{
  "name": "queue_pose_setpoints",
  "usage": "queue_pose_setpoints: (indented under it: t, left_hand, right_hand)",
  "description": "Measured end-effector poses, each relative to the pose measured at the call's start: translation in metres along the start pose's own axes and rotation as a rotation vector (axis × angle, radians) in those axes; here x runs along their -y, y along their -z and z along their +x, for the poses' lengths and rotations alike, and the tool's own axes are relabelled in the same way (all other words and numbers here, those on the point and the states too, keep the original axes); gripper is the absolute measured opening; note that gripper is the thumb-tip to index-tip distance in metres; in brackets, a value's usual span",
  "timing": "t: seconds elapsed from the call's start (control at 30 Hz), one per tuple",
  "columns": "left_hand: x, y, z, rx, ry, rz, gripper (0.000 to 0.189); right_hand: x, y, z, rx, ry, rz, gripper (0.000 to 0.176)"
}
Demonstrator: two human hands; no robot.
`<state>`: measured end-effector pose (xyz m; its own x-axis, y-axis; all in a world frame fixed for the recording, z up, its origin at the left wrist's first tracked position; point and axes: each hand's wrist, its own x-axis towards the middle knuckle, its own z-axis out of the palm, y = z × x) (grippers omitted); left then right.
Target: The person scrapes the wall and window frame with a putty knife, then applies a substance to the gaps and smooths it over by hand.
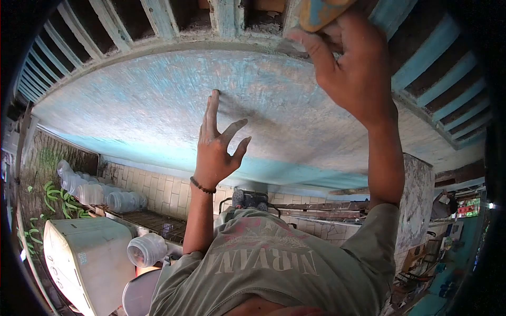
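Observation:
A wall (pixel 158 100) with worn blue and whitish paint fills the middle of the view. My left hand (pixel 216 142), with a dark beaded bracelet on its wrist, has its fingers spread, and the fingertips touch or nearly touch the wall. At the upper right, my right hand (pixel 353 68) grips a worn yellow and blue object (pixel 321 11) at the top edge, close to the slatted frame (pixel 226 21). Part of that object is cut off by the frame's top. Fingers of my right hand are partly hidden behind it.
Clear plastic jars (pixel 121 200) stand at the lower left on a rack (pixel 163 221), near a large white box-shaped container (pixel 89 263). A dark stool-like item (pixel 250 199) is below the wall. Wooden pieces and clutter lie at the right.

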<state>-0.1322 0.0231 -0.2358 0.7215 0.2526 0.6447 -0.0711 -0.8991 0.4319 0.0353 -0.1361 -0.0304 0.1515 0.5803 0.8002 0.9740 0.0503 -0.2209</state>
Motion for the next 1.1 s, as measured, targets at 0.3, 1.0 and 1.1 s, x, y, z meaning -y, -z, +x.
queue_pose_setpoints:
  t: [0.3,1.0,1.1]
  left_hand:
    - [0.005,0.005,0.004,-0.074,-0.022,-0.107,0.036]
    - [0.040,0.000,0.029,-0.241,-0.125,-0.022,0.059]
    - [0.042,0.000,0.029,-0.248,-0.124,-0.017,0.062]
  right_hand:
    - [0.022,-0.014,0.010,-0.090,0.023,-0.104,0.027]
    - [0.004,-0.015,0.008,0.010,0.107,-0.121,0.020]
    - [0.003,-0.022,0.009,-0.019,0.133,-0.075,0.019]
